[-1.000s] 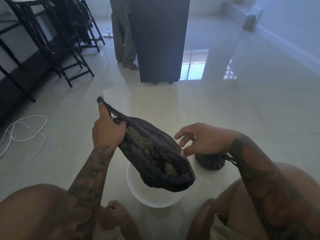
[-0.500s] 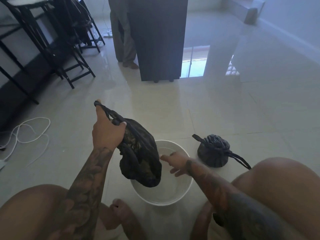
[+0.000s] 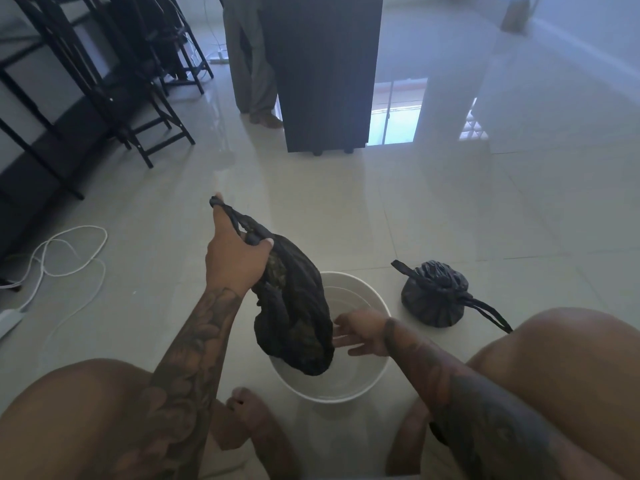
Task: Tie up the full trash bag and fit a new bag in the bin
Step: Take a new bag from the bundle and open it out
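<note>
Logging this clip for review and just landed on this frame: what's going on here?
A person crouches on a tiled floor over a white bin. The left hand grips a dark bag by its gathered top, its lower end hanging into the bin's mouth. The right hand, fingers loose, reaches to the bag's bottom at the rim. A tied-off trash bag sits on the floor right of the bin, so the new bag isn't fitted yet.

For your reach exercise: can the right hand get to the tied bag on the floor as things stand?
Probably yes. The right hand is open at the bin's rim, and the tied bag sits just beyond it with only bare floor between.
</note>
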